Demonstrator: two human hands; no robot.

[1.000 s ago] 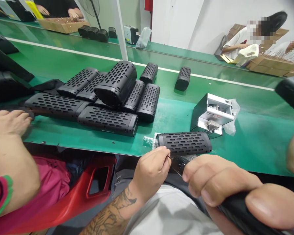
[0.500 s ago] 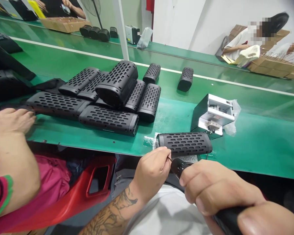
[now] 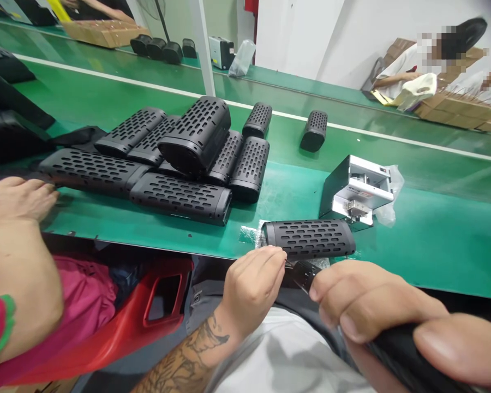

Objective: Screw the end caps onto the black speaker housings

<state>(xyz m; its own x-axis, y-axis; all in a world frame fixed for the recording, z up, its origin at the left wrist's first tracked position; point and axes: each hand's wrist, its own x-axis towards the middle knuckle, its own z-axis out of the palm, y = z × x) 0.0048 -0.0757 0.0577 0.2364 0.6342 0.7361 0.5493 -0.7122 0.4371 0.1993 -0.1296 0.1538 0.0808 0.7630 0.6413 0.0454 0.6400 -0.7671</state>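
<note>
My right hand (image 3: pixel 376 311) is wrapped round a long black speaker shell (image 3: pixel 306 274) held over my lap, its far end pointing left. My left hand (image 3: pixel 251 286) pinches a thin dark tool or wire at that end; the item is too small to name. Just beyond both hands, one black perforated speaker shell (image 3: pixel 310 238) lies lengthwise at the near edge of the green belt (image 3: pixel 425 245), on a patch of clear film.
A heap of black perforated shells (image 3: pixel 180 158) fills the belt's left half, two single ones (image 3: pixel 315 130) farther back. A small white-and-black machine (image 3: pixel 358 191) stands right of centre. A neighbour's hand (image 3: pixel 18 199) rests on the left edge beside a red chair (image 3: pixel 155 305). People work at cardboard boxes (image 3: pixel 454 106) behind.
My left fingers have shifted slightly at the shell's end, and my right hand has turned a little. The neighbour's hand has barely moved.
</note>
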